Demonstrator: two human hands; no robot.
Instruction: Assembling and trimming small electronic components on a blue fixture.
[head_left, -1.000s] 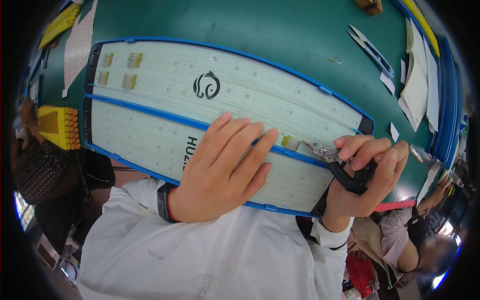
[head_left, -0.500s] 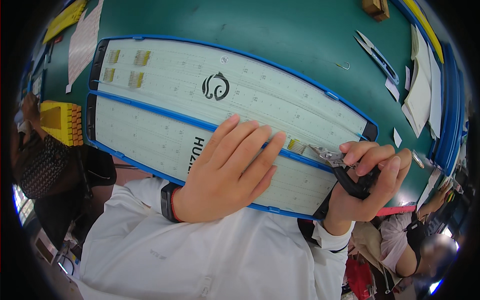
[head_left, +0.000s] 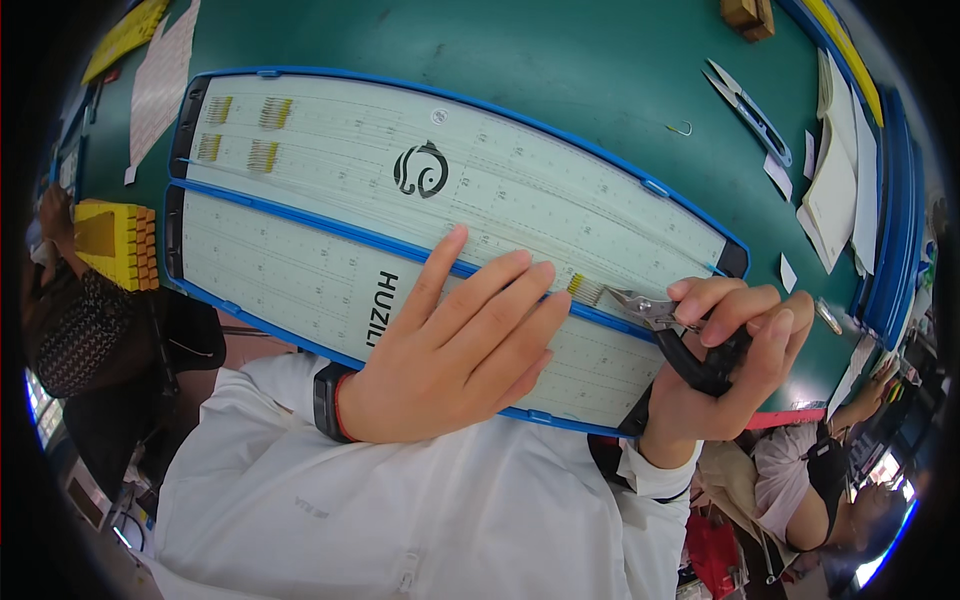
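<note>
A long blue-framed box (head_left: 330,100) lies opened flat in front of me, with two white panels and fine lines stretched along the far one. My left hand (head_left: 440,350) rests on it palm down, fingers spread over the blue middle ridge. My right hand (head_left: 765,365) is closed round small metal-jawed nippers (head_left: 652,311) with black handles. Their tips are at the right end of a small row of yellowish hooks or pins (head_left: 584,288), beside my left fingertips. Whether the jaws touch the row or a line, I cannot tell. Several similar rows (head_left: 275,112) sit at the panel's far left.
Blue thread snips (head_left: 750,112), a loose hook (head_left: 684,129), a wooden block (head_left: 748,17) and paper sheets (head_left: 830,200) lie on the green table (head_left: 560,60). A yellow bin (head_left: 105,235) stands at left. Other people sit at both sides.
My left index finger has spread away from the other fingers, which have shifted slightly. The nippers stay by the same row. The whole view has moved a little.
</note>
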